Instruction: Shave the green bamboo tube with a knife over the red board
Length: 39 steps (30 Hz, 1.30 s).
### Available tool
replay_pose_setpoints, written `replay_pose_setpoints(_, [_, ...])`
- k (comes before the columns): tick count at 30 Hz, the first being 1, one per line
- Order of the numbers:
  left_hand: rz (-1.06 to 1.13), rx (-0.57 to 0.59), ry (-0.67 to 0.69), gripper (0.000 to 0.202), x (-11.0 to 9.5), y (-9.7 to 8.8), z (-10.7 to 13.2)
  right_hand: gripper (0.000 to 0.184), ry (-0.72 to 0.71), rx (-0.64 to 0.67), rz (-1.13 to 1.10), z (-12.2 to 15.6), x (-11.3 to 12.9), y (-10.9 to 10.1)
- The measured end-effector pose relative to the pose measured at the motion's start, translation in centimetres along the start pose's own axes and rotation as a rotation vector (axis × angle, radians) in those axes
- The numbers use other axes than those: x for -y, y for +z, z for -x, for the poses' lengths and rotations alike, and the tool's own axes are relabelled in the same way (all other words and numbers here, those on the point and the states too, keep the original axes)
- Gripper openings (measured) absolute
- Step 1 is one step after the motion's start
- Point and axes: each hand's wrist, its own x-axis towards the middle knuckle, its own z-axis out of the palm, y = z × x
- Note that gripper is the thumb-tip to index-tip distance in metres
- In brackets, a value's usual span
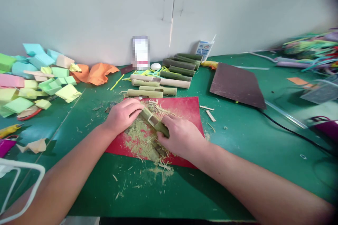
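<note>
A green bamboo tube with a rectangular opening cut in its side lies slantwise over a red sheet. My right hand is closed round its near end, thumb on the near side and fingers over the top. At the far end my left hand has its fingers bent and pressed against the tube; the fingertips are partly hidden. Pale bamboo shavings and dust cover the middle of the sheet below the tube. Just beyond my left fingers a small red and whitish object shows, too covered to name.
Behind the sheet lie several bamboo tubes in a row. Folded coloured paper pieces are heaped at left, near orange paper. A dark flat board and a black cable lie right. A drink carton stands by the wall.
</note>
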Motion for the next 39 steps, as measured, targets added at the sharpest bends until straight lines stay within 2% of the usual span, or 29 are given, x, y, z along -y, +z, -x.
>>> replay_pose_setpoints(8, [-0.141, -0.028, 0.112, 0.016, 0.17, 0.14, 0.01, 0.014, -0.031, -0.001, 0.033, 0.06, 0.08, 0.0])
replay_pose_setpoints(15, [-0.077, 0.002, 0.126, 0.015, 0.05, 0.23, 0.02, 0.014, -0.042, 0.002, 0.04, -0.03, -0.11, 0.05])
replay_pose_setpoints(24, [0.024, 0.079, 0.022, 0.015, 0.11, -0.34, -0.05, 0.015, -0.041, -0.002, 0.026, 0.04, -0.19, 0.13])
replay_pose_setpoints(30, [0.114, 0.057, -0.107, 0.013, 0.01, -0.31, 0.26, 0.016, -0.035, 0.004, 0.018, 0.01, -0.18, 0.06])
replay_pose_setpoints(39, [0.144, -0.004, -0.183, 0.01, -0.59, -0.02, 0.59, 0.015, -0.031, 0.007, 0.025, 0.04, -0.2, 0.03])
